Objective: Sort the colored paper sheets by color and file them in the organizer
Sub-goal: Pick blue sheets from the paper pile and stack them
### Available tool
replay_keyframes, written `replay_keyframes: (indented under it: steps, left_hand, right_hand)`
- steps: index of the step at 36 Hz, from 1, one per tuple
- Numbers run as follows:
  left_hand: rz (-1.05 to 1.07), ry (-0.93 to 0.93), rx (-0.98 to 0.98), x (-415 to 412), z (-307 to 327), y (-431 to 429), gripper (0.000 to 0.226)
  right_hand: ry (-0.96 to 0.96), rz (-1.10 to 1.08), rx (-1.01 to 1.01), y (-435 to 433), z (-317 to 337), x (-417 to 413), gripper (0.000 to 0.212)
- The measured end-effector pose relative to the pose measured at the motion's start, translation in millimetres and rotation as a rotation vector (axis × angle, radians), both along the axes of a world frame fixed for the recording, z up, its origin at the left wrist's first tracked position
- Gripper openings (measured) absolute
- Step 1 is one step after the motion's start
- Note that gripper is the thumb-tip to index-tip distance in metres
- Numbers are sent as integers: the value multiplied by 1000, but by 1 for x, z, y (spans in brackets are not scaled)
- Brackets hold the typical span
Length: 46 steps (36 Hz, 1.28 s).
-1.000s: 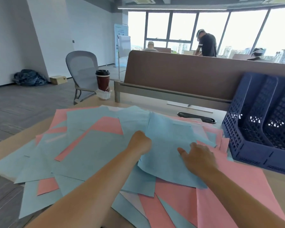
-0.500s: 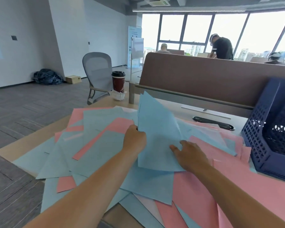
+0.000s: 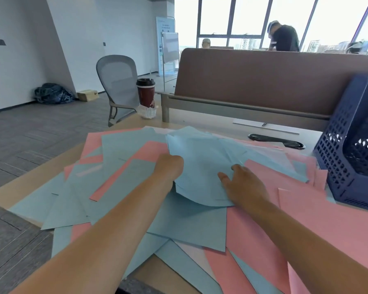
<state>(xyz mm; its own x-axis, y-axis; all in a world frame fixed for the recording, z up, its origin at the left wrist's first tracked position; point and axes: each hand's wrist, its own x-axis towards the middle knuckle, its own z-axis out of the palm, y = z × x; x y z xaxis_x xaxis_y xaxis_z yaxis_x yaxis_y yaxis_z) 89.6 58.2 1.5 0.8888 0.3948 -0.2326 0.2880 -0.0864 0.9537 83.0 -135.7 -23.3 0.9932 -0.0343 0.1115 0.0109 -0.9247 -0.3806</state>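
Loose light blue sheets (image 3: 123, 183) and pink sheets (image 3: 319, 221) lie mixed and overlapping across the desk. On top, in the middle, sits a small stack of blue sheets (image 3: 202, 164), bowed at its near edge. My left hand (image 3: 169, 166) grips the stack's left edge, fingers hidden under the paper. My right hand (image 3: 242, 183) rests on the stack's near right corner with fingers spread. The dark blue perforated organizer (image 3: 336, 158) stands at the right edge of the desk.
A red coffee cup with a black lid (image 3: 146, 93) and a crumpled white mask (image 3: 147, 112) sit at the desk's far left corner. A brown partition (image 3: 263, 81) closes the back. A grey chair (image 3: 118, 81) stands beyond the desk. People are working behind the partition.
The blue stack, lifted upright half a second ago, has come back down flat onto the pile. My right hand has stayed on its near corner. The camera view has shifted left.
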Motion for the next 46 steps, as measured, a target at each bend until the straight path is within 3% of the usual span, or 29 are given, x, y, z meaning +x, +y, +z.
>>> replay_keyframes:
  steps: [6,15,30,35,39,42,46]
  left_hand:
    - [15,18,5,5,-2,0,7]
    - [-30,61,39,-1,-5,-4,10]
    - [29,-167,168,-68,34,36,27]
    - [62,-111,149,-99,32,57,19]
    - [60,-50,172,-114,20,68,27]
    - [10,-40,230,-122,16,68,32]
    - [-6,20,327,-128,14,67,23]
  right_hand:
    - [3,14,-14,-7,1,-1,53]
    - [1,29,-5,-9,1,0,54]
    - [53,103,22,9,18,-34,54]
    - [114,186,-32,31,21,-49,61]
    - [186,245,-128,43,22,-57,64]
    - [176,260,-206,48,18,-61,64]
    - [132,249,-356,56,18,-68,66]
